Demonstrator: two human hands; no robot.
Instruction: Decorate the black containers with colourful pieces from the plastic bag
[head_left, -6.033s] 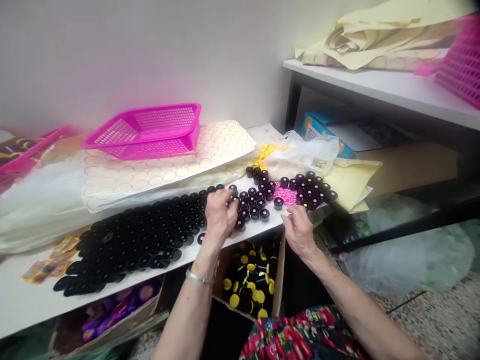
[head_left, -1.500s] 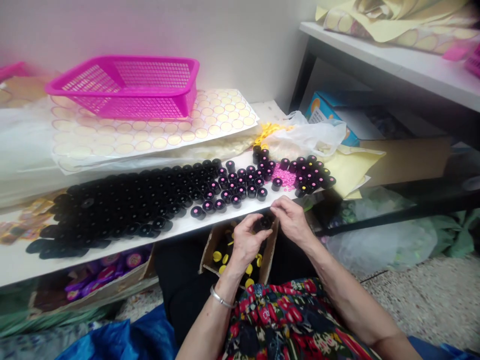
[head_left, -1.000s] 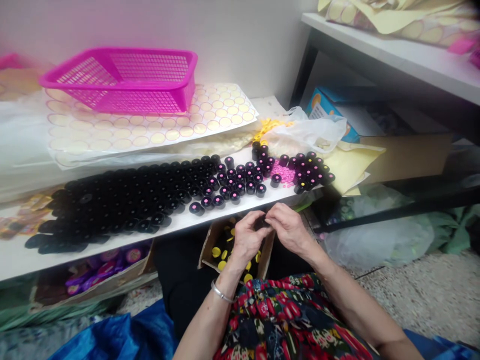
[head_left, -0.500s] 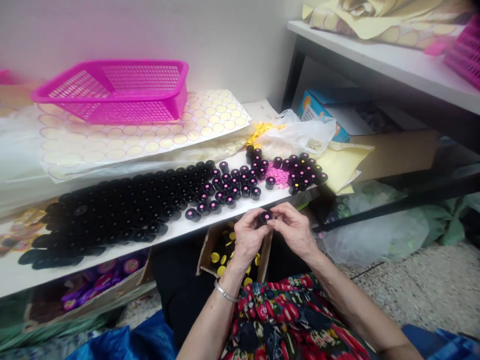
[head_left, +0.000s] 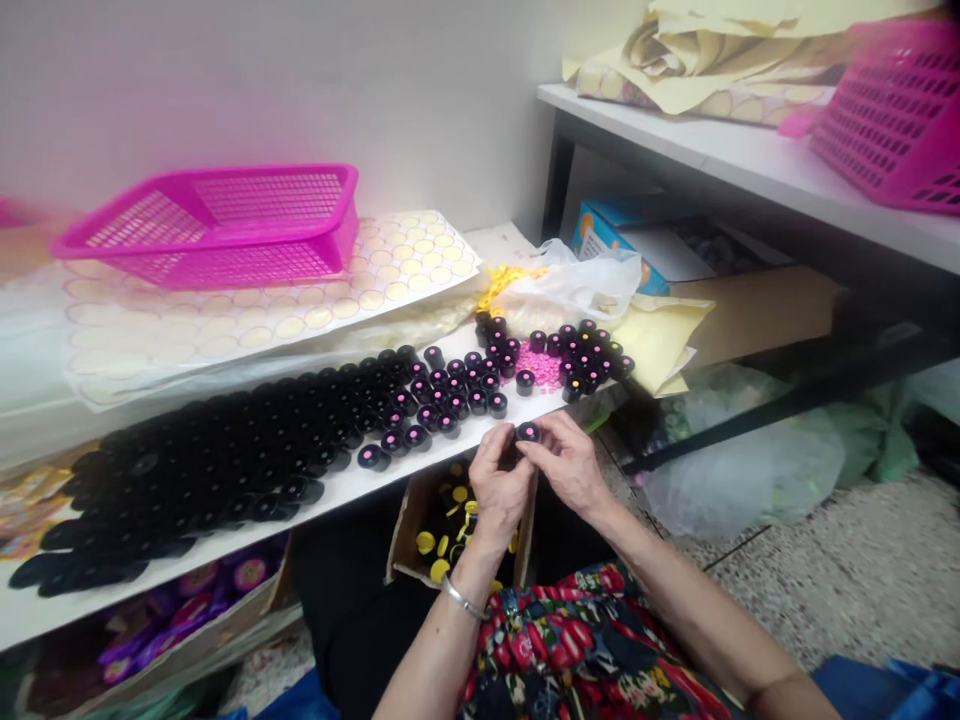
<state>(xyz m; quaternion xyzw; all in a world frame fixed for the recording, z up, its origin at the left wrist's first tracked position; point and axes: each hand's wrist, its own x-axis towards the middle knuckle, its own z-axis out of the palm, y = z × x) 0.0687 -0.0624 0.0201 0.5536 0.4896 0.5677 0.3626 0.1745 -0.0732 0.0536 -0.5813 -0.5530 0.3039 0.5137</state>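
My left hand [head_left: 496, 488] and my right hand [head_left: 571, 465] meet just below the front edge of the white shelf [head_left: 352, 482]. Between their fingertips they pinch one small black cap with a pink centre [head_left: 528, 432]. On the shelf lies a wide field of black caps [head_left: 225, 450]. To its right sit several black caps with pink centres [head_left: 457, 385], a little heap of pink discs [head_left: 541, 365] and another cluster of caps [head_left: 589, 350].
A pink mesh basket [head_left: 217, 225] rests on a sheet of round stickers [head_left: 262, 310]. A cardboard box with yellow-and-black caps [head_left: 439, 525] sits under the shelf. A plastic bag [head_left: 574, 285], yellow paper [head_left: 660, 335], a blue box [head_left: 611, 225] and a second pink basket [head_left: 892, 125] lie right.
Both hands came off the shelf, joined below its edge around one cap, and now hold it slightly higher with its pink centre facing up. The view has shifted.
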